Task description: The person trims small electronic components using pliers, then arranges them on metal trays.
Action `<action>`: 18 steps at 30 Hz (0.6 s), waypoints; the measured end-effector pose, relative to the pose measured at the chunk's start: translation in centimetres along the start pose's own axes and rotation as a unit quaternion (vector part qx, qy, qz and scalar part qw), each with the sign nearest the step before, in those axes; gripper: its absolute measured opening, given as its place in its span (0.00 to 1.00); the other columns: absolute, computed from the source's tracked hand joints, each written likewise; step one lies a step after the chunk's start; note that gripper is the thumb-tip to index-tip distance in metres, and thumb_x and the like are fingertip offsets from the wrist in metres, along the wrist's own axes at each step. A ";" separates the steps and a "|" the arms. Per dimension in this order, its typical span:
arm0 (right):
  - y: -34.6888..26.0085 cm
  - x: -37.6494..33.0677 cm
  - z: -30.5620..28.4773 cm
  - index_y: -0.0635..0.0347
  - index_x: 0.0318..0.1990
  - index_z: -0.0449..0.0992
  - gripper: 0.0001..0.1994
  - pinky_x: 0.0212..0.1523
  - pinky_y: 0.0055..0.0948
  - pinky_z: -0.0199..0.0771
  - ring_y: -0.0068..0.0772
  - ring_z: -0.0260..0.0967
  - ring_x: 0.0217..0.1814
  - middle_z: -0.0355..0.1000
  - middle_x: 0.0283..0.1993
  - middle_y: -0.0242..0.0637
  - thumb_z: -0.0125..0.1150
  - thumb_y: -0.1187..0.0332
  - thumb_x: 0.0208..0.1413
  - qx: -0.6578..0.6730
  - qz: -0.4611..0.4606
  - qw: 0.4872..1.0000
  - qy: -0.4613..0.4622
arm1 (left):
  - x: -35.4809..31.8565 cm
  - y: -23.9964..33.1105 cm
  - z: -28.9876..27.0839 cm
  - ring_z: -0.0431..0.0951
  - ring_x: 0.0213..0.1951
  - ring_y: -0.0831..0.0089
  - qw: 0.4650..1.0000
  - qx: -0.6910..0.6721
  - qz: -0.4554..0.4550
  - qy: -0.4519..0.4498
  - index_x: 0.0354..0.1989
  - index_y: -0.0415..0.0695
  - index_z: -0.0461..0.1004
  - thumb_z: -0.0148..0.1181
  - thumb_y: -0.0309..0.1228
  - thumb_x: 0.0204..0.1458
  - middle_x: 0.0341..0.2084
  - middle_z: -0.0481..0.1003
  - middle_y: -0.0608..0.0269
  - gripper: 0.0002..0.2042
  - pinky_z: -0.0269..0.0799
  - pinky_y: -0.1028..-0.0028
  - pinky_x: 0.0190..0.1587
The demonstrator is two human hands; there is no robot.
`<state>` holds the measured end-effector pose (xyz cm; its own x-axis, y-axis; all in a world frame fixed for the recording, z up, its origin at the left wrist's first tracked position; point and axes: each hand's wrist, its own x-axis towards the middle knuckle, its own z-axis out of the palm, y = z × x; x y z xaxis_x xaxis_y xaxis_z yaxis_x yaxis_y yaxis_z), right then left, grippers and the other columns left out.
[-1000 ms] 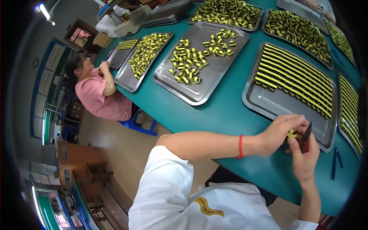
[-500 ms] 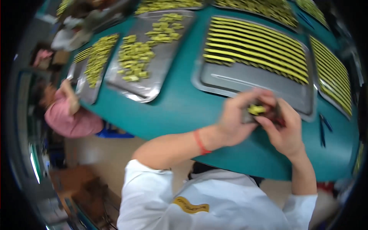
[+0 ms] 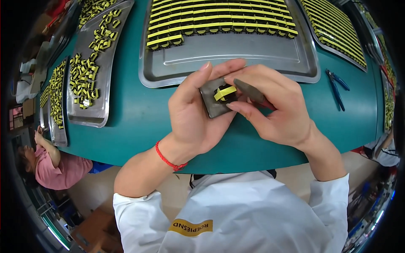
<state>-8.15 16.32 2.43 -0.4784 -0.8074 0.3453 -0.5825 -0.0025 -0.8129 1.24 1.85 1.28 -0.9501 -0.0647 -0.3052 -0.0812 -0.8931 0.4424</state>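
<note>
Fingers of the left hand grip a plate bearing a yellow-and-black piece, right hand clasping a knife, close work seemingly demanding steadiness next.

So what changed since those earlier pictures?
The left hand turned, showing more of the dark plate beneath the yellow piece; the blade in the right hand swung leftward toward it. The view turned rightward. Nothing was let go. Rows on the tray and blue pliers stayed put.
</note>
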 end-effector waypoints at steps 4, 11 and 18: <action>0.6 -0.1 0.6 0.64 0.45 0.77 0.17 0.32 0.24 0.76 0.33 0.75 0.34 0.75 0.41 0.40 0.66 0.83 0.44 -0.050 -0.047 0.998 0.015 | -0.1 -0.1 0.8 0.73 0.46 0.64 0.999 -0.015 0.004 0.032 0.52 0.33 0.72 0.46 0.46 0.62 0.42 0.75 0.56 0.25 0.68 0.65 0.52; 1.0 -0.1 0.9 0.61 0.41 0.77 0.18 0.29 0.27 0.76 0.40 0.76 0.33 0.76 0.40 0.41 0.63 0.85 0.38 -0.183 -0.100 0.978 0.010 | -0.3 -0.3 0.2 0.75 0.44 0.64 0.999 0.010 0.003 0.037 0.48 0.33 0.73 0.45 0.47 0.63 0.40 0.76 0.55 0.25 0.68 0.64 0.53; 0.7 -0.1 1.6 0.62 0.41 0.76 0.19 0.28 0.28 0.76 0.39 0.76 0.32 0.76 0.39 0.41 0.61 0.86 0.37 -0.142 -0.084 0.986 0.039 | -0.1 -0.3 0.2 0.75 0.43 0.64 0.999 0.007 -0.004 0.044 0.47 0.32 0.72 0.44 0.49 0.62 0.40 0.76 0.54 0.27 0.69 0.64 0.53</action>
<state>-7.50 15.41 1.05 -0.4015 -0.7617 0.5085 -0.8130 0.0408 -0.5808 1.26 2.20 1.38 -0.9192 -0.0964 -0.3818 -0.0939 -0.8879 0.4503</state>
